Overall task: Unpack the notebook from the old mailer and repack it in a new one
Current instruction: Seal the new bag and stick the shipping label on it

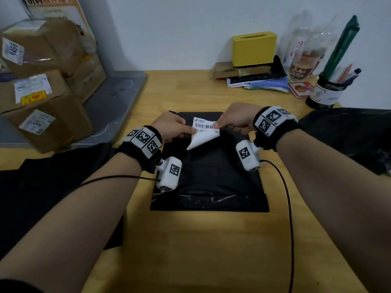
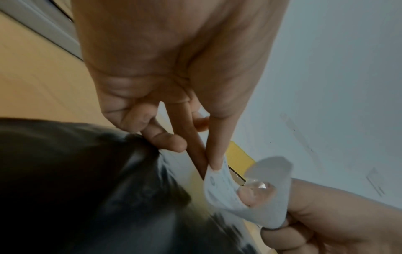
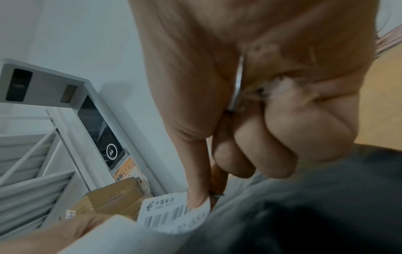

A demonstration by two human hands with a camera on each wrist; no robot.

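Observation:
A black plastic mailer [image 1: 209, 176] lies flat in the middle of the wooden table [image 1: 211, 240]. Above its far half both hands hold a white barcode label [image 1: 204, 124]. My left hand [image 1: 193, 130] pinches the label's left edge between thumb and forefinger [image 2: 214, 165]. My right hand [image 1: 216, 124] pinches its upper right corner, thumb [image 3: 196, 201] on the printed face [image 3: 172, 214], other fingers curled. The label's lower part [image 1: 203, 141] curls over, blank side out. The mailer also shows dark under the hands [image 2: 87, 180] [image 3: 315, 206]. No notebook is in sight.
Taped cardboard boxes [image 1: 42, 92] are stacked on a grey tray [image 1: 114, 102] at the left. At the back right stand a yellow box [image 1: 254, 48], papers, bottles [image 1: 302, 56] and a pen cup [image 1: 325, 92]. Black plastic lies at the right [image 1: 349, 132] and the left [image 1: 53, 187].

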